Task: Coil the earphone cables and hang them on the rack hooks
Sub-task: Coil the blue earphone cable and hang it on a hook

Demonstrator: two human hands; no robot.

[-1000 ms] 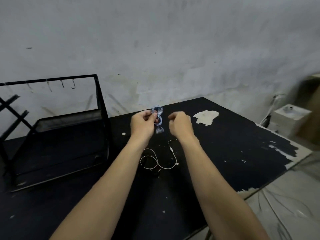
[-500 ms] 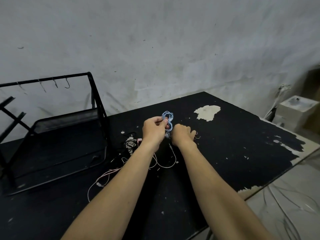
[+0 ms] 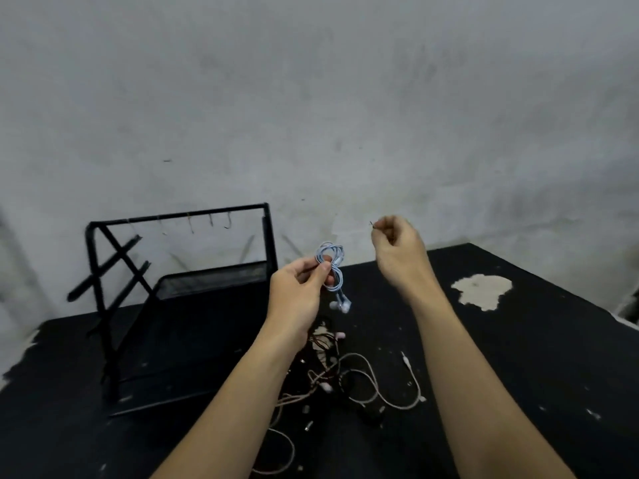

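Note:
My left hand (image 3: 301, 288) pinches a light blue earphone cable (image 3: 332, 267) wound into a figure-eight coil, held above the table with its earbuds dangling below. My right hand (image 3: 397, 250) is raised to the right of the coil, fingers curled, pinching a small dark thin piece, perhaps a wire tie (image 3: 372, 224). The black rack (image 3: 179, 216) stands at the back left, with several small hooks (image 3: 210, 221) hanging from its top bar. Loose white, pink and dark earphone cables (image 3: 345, 375) lie tangled on the table below my hands.
The black table (image 3: 518, 357) has worn pale patches, one large patch (image 3: 482, 292) at the right. The rack's tray base (image 3: 193, 340) fills the left side. A grey wall stands behind. The table's right edge runs diagonally at far right.
Both hands rose from the table. My right hand drew away up and to the right of the blue coil with a small dark piece in its fingers. The camera view tilted, showing more tangled cables.

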